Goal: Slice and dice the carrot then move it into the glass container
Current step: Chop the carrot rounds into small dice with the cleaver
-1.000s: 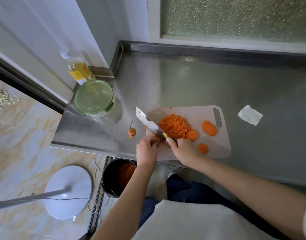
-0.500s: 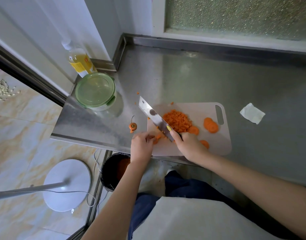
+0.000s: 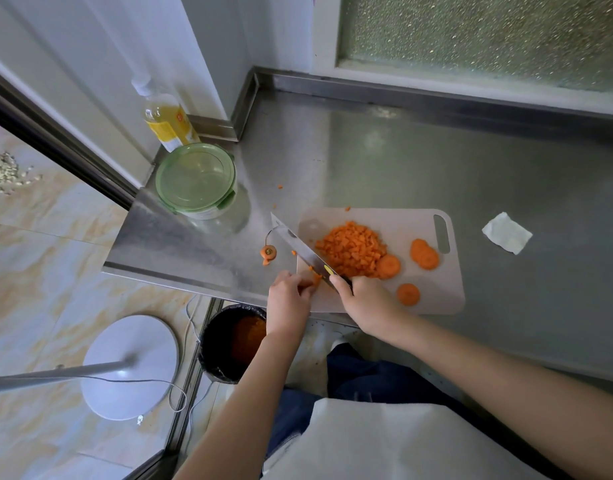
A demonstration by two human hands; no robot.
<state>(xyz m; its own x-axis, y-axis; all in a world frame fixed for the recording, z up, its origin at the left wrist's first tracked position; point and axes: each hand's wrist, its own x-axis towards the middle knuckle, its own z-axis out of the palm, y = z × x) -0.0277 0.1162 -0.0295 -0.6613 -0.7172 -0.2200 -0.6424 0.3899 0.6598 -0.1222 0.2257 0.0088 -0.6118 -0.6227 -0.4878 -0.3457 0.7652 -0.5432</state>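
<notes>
KITCHEN COUNTER: We see 2 bare hands working close together at the near left corner of a pale cutting board [image 3: 436, 299] on a steel counter [image 3: 384, 161]. The right hand [image 3: 367, 301] grips the handle of a knife [image 3: 299, 245], with 1 yellow-nailed fingertip resting on the blade. The blade runs forward and to the left from that hand, its tip out past the board's edge. The left hand [image 3: 289, 299], fingers curled, pinches a small carrot piece [image 3: 316, 280] down on the board, right beside the blade. We cannot tell whether the edge is in it.

Just ahead of the right hand, on the blade's far side, lies a heap of diced carrot [image 3: 351, 249]. Round carrot slices [image 3: 424, 253] lie to the right of the heap: 1 touches it, 1 lies flat just right of the right hand, and a small overlapping stack sits farther right by the board's handle slot.

The glass container [image 3: 196, 180], its green lid on, stands well ahead and to the left of the left hand, apart from the board. A bottle [image 3: 168, 124] of yellow liquid stands just behind it. A cut carrot top [image 3: 268, 252] lies on the counter just ahead of the left hand. A folded white paper [image 3: 507, 232] lies well to the right of the right hand. Below the left wrist, a dark bin [image 3: 215, 348] on the floor holds orange scraps.
</notes>
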